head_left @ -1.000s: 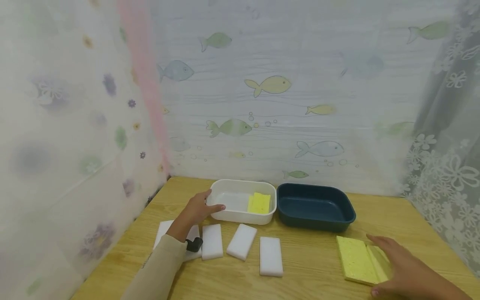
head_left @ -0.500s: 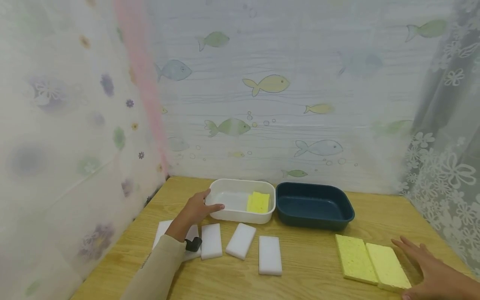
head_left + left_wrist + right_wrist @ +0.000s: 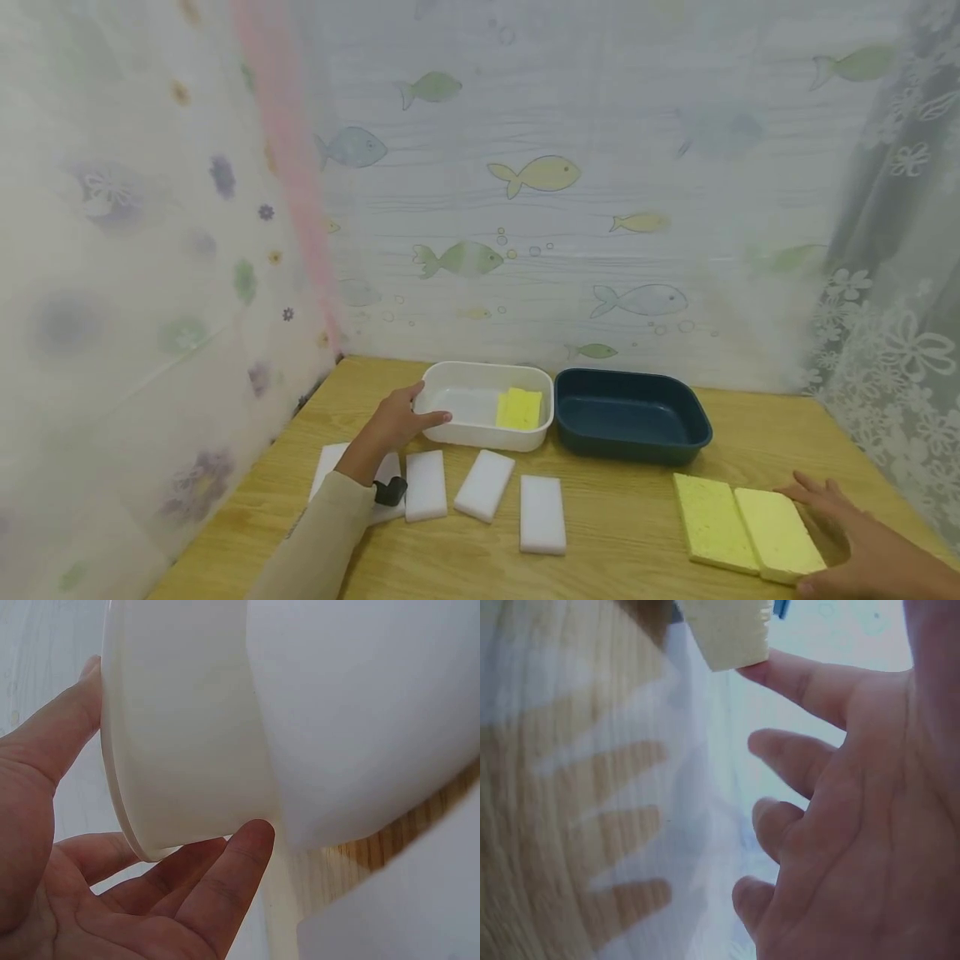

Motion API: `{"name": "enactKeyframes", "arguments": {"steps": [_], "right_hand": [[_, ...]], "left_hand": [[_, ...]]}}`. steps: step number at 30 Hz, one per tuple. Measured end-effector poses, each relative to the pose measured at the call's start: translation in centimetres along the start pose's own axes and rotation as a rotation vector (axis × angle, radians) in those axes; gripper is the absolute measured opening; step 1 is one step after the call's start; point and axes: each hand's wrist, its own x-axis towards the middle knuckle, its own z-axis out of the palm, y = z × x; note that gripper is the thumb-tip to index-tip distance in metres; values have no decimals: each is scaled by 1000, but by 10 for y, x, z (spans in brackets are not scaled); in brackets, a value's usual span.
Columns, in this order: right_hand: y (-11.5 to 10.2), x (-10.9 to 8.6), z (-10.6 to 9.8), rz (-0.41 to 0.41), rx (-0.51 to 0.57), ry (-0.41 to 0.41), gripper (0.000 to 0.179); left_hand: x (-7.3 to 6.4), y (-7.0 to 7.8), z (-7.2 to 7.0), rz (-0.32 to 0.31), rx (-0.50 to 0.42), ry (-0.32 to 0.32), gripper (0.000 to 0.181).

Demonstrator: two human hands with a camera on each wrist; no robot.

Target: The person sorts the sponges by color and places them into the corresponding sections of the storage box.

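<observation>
My left hand (image 3: 401, 417) grips the left end of the white tub (image 3: 472, 435), thumb along its near rim. In the left wrist view the thumb and fingers of the left hand (image 3: 135, 892) lie around the end of the tub (image 3: 195, 727). Two yellow sponges (image 3: 520, 408) lie in the tub's right part. At the right, two larger yellow sponges, a left one (image 3: 714, 525) and a right one (image 3: 778, 533), lie side by side. My right hand (image 3: 862, 542) spreads beside the right one, its index fingertip touching the sponge's corner (image 3: 731, 637) in the right wrist view.
A dark blue tub (image 3: 630, 450) stands right of the white one. Several white foam blocks (image 3: 542, 514) lie in front of the white tub, the leftmost (image 3: 330, 458) partly under my left forearm. A fish-patterned curtain (image 3: 555, 250) hangs behind the wooden table (image 3: 622, 533).
My right hand first drew away rightward, uncovering the right-hand sponge, then came slightly back left to its edge. The left hand has stayed at the white tub.
</observation>
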Motion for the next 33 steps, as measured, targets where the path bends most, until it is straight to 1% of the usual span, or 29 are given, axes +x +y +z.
{"name": "enactKeyframes", "arguments": {"steps": [4, 8, 11, 14, 17, 20, 24, 28, 33], "right_hand": [[-6, 0, -5, 13, -70, 19, 88], [-14, 3, -7, 34, -119, 10, 88], [-21, 5, -10, 57, -115, -9, 85], [-33, 8, -12, 105, -120, -24, 84], [-49, 13, -14, 127, -159, -2, 84], [-64, 20, -15, 94, -219, 70, 84], [-80, 28, -18, 19, -228, 174, 85], [-94, 35, -20, -15, -223, 227, 83], [-110, 47, -21, -57, -237, 260, 80]], "left_hand": [[0, 2, 0, 0, 15, 1, 105], [1, 3, -1, 7, 26, 8, 104], [1, 4, -1, 6, 18, 6, 106], [0, 3, 0, 2, 12, 1, 108], [0, 2, 1, 2, 15, 3, 107], [0, 2, 1, 4, 12, 6, 107], [0, 2, 0, 10, 15, 4, 109], [2, 2, 0, 7, 21, 7, 111], [3, 1, 0, -4, 17, -2, 111]]}}
